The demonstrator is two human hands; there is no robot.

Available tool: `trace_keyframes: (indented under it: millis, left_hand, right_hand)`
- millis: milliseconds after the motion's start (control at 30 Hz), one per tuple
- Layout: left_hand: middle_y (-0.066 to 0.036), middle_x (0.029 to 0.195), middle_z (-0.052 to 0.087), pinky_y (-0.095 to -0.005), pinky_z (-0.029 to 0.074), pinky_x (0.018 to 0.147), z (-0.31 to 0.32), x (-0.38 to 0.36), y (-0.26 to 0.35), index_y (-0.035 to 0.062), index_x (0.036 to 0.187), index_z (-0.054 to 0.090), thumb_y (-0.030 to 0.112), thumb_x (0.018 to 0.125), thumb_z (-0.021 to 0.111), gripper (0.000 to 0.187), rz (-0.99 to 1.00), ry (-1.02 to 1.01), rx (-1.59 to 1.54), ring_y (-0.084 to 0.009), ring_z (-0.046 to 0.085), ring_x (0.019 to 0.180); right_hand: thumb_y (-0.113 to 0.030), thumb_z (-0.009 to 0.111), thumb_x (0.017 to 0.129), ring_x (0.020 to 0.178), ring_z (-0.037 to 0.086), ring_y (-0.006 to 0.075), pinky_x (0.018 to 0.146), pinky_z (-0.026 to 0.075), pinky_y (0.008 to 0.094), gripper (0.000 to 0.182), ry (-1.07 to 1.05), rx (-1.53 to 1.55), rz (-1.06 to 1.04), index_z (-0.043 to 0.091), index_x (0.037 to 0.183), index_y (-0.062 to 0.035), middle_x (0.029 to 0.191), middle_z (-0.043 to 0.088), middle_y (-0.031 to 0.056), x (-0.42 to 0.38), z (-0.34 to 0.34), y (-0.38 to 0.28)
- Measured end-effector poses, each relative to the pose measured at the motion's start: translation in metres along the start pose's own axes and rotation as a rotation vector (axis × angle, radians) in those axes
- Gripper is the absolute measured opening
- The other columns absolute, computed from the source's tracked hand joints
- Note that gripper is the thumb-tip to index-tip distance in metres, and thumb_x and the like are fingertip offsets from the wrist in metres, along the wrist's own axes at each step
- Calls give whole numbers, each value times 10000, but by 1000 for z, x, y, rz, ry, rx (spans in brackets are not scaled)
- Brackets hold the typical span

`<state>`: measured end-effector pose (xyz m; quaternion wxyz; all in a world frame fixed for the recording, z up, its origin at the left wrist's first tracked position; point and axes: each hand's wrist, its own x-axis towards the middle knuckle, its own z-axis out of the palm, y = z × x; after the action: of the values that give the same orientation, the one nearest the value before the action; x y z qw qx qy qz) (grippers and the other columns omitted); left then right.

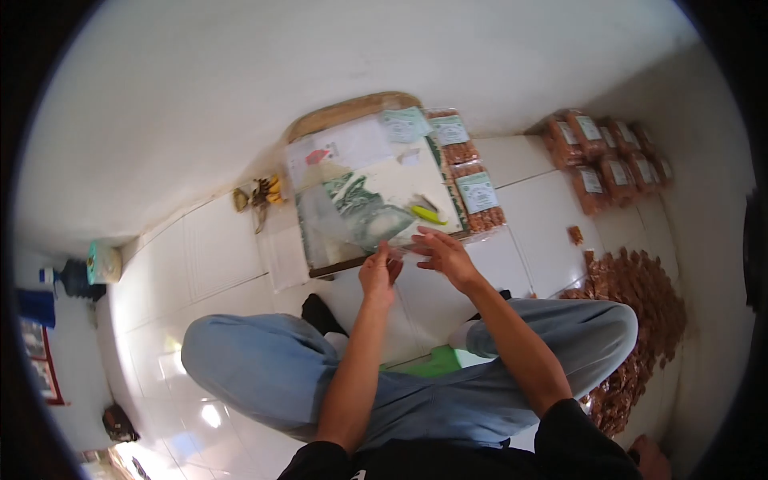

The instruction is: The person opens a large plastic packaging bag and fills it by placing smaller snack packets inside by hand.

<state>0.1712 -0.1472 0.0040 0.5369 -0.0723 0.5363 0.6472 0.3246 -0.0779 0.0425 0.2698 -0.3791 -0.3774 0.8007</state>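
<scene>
My left hand (pixel 378 274) pinches the near edge of a clear plastic bag (pixel 378 226) between thumb and fingers. The bag lies over a low board (pixel 324 254) with a white and dark green top. Beside it, my right hand (pixel 445 257) has its fingers apart at the bag's near right edge; whether the fingertips touch the film is hard to make out. Just beyond the right hand lies a yellow-green cutter (pixel 429 214). Clear film and a printed sheet with a red mark (pixel 317 156) cover the board's far left, and pale green labels (pixel 406 125) lie at its far edge.
Two labelled packs of brown pieces, one pack (pixel 478 194) nearer, lie along the board's right side. Several filled packs (pixel 616 176) are stacked by the right wall. A heap of small brown packets (pixel 632 320) spreads over the floor at right. Bananas (pixel 274 190) lie left of the board.
</scene>
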Motion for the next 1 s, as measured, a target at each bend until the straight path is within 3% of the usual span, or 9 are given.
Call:
trace_keyframes:
  millis: [367,600,667,733,800,833,900,967,1000]
  left_hand:
    - [-72,1113,612,-317,511,794,17,-2,-21,94,1187,501,313,924,604,357,-16,-28,67,-202,596,987]
    - [-91,1154,567,-385,470,895,22,7,-28,57,1243,452,431,900,615,534,9,37,86,-227,560,1030]
    - [-90,1181,551,-388,471,894,27,-1,-26,54,1258,449,476,887,613,586,38,85,148,-226,549,1046]
    - [-91,1229,516,-385,455,902,28,-5,-27,52,1295,429,526,883,589,648,24,67,227,-226,523,1084]
    - [-93,1267,482,-382,431,920,30,-3,-27,54,1318,420,546,892,559,665,34,102,278,-226,493,1125]
    - [-98,1297,442,-374,410,936,31,-6,-27,57,1338,408,556,894,548,682,30,101,309,-225,465,1155]
    - [-99,1297,438,-372,404,945,32,-4,-26,60,1340,408,559,892,551,685,34,100,332,-225,462,1160]
    - [-101,1297,426,-362,387,970,34,-3,-27,60,1344,406,571,880,561,707,38,114,334,-219,453,1174]
    - [-101,1297,426,-362,387,970,35,-3,-28,60,1344,406,571,880,561,707,34,108,345,-219,453,1174]
  right_hand:
    - [-346,559,952,1005,624,157,832,507,301,366,-151,-364,146,609,1171,-57,1079,654,40,-11,-71,-26]
    - [-387,605,875,807,677,216,675,557,357,349,680,-661,401,645,967,-53,853,677,118,-74,-268,-9]
    - [-413,590,853,842,676,301,743,540,456,373,1088,-1303,324,659,999,-76,802,674,160,-118,-348,34]
    - [-437,560,843,1054,604,382,852,475,556,442,1426,-1113,506,634,1099,-84,1090,644,203,-169,-377,35]
    - [-535,559,839,1262,432,422,954,409,580,583,1675,-1057,676,558,1262,-133,1463,370,159,-203,-359,10]
    - [-535,559,839,1262,432,422,954,409,580,583,1686,-1041,695,558,1262,-133,1463,370,159,-217,-364,11]
    - [-740,469,792,1361,257,474,1022,314,624,944,1582,-969,844,194,1505,-186,1506,202,262,-243,-382,17]
    - [-813,452,727,1371,210,491,1047,276,618,1044,1492,-900,831,151,1513,-195,1507,154,291,-263,-434,54]
    - [-857,368,705,1386,144,482,1067,251,606,1017,1447,-896,856,201,1498,-242,1533,75,196,-258,-446,68]
